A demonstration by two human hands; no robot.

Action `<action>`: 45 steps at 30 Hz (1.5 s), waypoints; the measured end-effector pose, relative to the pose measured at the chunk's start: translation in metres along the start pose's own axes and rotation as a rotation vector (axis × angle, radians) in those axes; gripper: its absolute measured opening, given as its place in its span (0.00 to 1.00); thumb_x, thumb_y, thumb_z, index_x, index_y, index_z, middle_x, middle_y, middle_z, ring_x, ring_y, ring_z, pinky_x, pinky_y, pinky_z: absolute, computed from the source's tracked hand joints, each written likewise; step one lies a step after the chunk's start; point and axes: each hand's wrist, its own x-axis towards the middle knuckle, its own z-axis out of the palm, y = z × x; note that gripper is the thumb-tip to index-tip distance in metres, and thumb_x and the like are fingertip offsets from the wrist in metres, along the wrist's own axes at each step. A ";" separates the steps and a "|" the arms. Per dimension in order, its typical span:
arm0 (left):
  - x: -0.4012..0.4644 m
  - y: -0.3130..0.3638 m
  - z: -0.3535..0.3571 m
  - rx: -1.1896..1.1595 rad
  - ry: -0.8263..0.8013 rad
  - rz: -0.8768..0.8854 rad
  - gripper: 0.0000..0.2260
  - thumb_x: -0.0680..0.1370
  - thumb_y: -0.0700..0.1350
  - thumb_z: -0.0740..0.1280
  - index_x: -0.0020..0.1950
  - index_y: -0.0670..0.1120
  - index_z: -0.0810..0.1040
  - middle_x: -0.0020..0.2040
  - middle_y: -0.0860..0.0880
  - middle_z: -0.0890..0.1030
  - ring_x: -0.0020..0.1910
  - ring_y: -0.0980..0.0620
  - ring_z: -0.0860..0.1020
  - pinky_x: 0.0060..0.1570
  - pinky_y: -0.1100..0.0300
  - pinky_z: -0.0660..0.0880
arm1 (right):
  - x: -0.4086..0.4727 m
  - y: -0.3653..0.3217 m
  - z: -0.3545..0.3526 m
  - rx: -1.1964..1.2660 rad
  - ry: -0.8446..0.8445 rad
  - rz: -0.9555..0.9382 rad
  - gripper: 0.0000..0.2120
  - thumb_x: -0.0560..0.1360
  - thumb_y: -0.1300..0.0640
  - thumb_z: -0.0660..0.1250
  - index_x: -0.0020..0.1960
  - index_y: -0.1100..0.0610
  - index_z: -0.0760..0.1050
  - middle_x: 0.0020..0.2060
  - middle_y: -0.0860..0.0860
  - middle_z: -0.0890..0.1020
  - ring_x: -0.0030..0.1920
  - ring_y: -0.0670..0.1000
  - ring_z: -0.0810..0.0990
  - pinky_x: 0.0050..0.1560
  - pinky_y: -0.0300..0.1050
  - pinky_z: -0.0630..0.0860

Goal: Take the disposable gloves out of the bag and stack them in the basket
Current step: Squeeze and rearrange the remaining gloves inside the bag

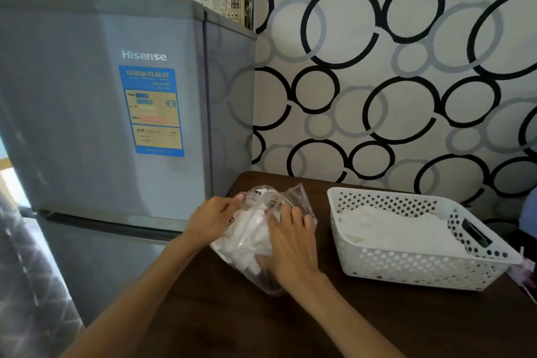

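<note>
Head view. On the dark table [377, 322], the right hand [290, 244] reaches into the clear bag [299, 197], fingers curled among the white gloves [247, 238]; what it grasps cannot be told. The left hand [213, 219] pinches the bag's rim. The bag's long axis runs near-to-far, mouth facing the wall. To the right, the white basket [406, 270] holds stacked gloves. Behind stands a grey refrigerator [101, 96].

The right hand [286, 244] is partly veiled by the clear plastic bag [299, 197], its thumb blurred behind the film. Single gloves [250, 238] cannot be told apart inside. The table [377, 328] is cut off by the bottom edge.
</note>
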 end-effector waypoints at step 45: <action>-0.030 0.068 -0.001 0.109 -0.170 0.305 0.24 0.71 0.54 0.67 0.67 0.56 0.72 0.67 0.56 0.72 0.68 0.53 0.69 0.66 0.52 0.68 | -0.018 0.060 -0.046 0.801 0.254 0.155 0.08 0.77 0.49 0.64 0.47 0.51 0.80 0.39 0.43 0.82 0.41 0.41 0.80 0.41 0.38 0.76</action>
